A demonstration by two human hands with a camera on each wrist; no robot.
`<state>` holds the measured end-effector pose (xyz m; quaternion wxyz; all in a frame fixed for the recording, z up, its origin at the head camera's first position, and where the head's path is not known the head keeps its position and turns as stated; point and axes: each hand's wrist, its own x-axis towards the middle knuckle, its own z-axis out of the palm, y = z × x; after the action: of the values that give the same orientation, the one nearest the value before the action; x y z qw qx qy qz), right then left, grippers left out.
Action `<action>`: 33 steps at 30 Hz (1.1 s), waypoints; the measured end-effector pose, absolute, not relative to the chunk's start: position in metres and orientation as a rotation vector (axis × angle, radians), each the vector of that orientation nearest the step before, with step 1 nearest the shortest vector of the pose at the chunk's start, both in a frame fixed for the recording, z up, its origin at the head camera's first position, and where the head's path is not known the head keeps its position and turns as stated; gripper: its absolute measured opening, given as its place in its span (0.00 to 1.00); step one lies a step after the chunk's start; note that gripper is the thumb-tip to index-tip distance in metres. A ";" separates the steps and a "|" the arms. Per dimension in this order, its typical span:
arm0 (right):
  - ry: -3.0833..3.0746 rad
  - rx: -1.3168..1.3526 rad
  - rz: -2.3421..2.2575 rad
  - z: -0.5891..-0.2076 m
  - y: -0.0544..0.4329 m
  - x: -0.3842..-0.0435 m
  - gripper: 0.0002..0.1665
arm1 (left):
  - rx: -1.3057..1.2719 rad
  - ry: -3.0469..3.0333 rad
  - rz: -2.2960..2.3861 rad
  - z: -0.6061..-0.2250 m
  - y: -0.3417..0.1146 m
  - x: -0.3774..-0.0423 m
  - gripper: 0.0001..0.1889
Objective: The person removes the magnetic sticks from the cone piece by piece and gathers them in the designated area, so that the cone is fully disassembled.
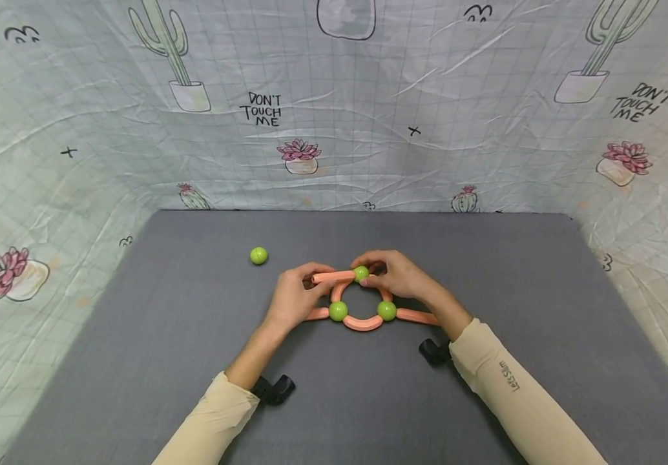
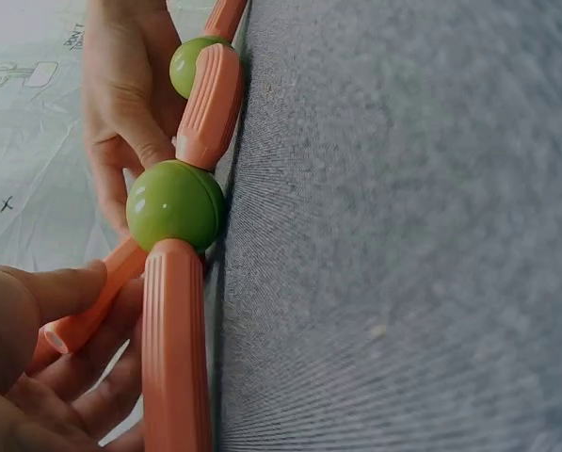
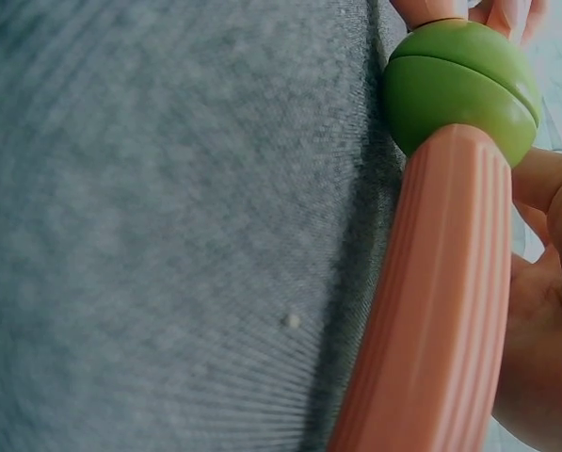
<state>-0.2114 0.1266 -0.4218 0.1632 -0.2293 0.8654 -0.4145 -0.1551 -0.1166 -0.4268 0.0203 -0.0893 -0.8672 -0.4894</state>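
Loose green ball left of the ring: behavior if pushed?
The loose green ball would probably roll: it's round and sits apart. Its sheen suggests a smooth, perhaps slippery shell. The gray tabletop looks textured, so rolling may slow.

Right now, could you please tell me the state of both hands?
Left hand: closed, holding an orange stick.
Right hand: closed, holding a green ball.

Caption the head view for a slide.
Left hand holds a straight orange rod, right hand a green ball, by curved rods; another green ball lies apart.
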 end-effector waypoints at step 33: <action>2.448 -0.613 -1.199 -0.421 0.128 -0.212 0.22 | -0.199 -2.665 -1.783 -0.428 -0.162 -0.158 0.16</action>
<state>-0.2115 0.1278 -0.4210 0.1732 -0.2162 0.8629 -0.4227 -0.1576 -0.1618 -0.4279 -0.0354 -0.0620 -0.8289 -0.5548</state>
